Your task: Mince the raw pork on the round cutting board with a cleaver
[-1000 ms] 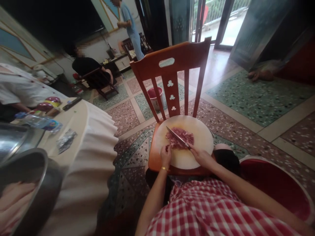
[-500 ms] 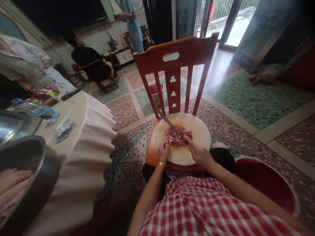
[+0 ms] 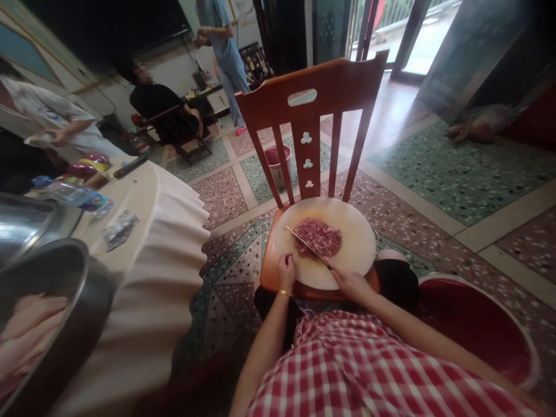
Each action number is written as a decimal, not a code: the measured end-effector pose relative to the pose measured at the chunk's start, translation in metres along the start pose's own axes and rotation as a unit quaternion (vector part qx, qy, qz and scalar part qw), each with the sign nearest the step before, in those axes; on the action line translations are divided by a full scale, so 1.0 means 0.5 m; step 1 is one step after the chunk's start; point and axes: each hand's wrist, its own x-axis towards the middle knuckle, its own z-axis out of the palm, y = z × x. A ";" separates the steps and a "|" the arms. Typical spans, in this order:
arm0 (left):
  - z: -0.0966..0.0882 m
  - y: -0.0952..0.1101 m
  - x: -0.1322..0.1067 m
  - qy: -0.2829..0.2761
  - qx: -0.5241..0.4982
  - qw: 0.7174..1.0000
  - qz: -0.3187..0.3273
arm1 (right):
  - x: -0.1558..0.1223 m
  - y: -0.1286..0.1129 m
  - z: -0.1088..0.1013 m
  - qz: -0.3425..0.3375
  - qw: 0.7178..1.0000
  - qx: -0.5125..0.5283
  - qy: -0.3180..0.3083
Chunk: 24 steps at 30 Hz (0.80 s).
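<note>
A round pale chopping board (image 3: pixel 356 249) lies on the seat of a wooden chair (image 3: pixel 306 116) in front of me. A heap of minced red meat (image 3: pixel 319 236) sits at its middle. My right hand (image 3: pixel 350 281) is closed on the handle of a knife (image 3: pixel 304 245), whose blade lies across the near left side of the meat. My left hand (image 3: pixel 286 269) rests on the board's near left edge with its fingers curled, just beside the blade. A gold bangle is on that wrist.
A cloth-covered table (image 3: pixel 147 231) stands to my left with metal bowls (image 3: pixel 43 313), a water bottle (image 3: pixel 73 196) and a remote. A red basin (image 3: pixel 478 330) sits at my right. A small bucket (image 3: pixel 273 162) stands behind the chair. Three other people are at the back left.
The knife went up over the meat half a second ago and has come down again to the meat's near left side. My left hand slid back off the meat to the board's edge.
</note>
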 end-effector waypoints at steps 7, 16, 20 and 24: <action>-0.003 -0.032 -0.005 -0.008 0.023 1.000 0.000 | 0.000 -0.016 -0.033 -0.044 0.994 0.065 0.070; 0.002 -0.029 -0.010 -0.053 0.075 0.994 0.058 | -0.017 -0.002 -0.018 -0.012 0.998 0.056 0.028; 0.009 -0.021 -0.013 -0.071 0.130 0.985 0.089 | -0.011 -0.003 -0.020 -0.030 0.996 0.058 0.054; 0.014 -0.007 -0.014 -0.074 0.165 0.978 0.101 | -0.001 0.034 -0.002 0.064 0.997 0.032 -0.005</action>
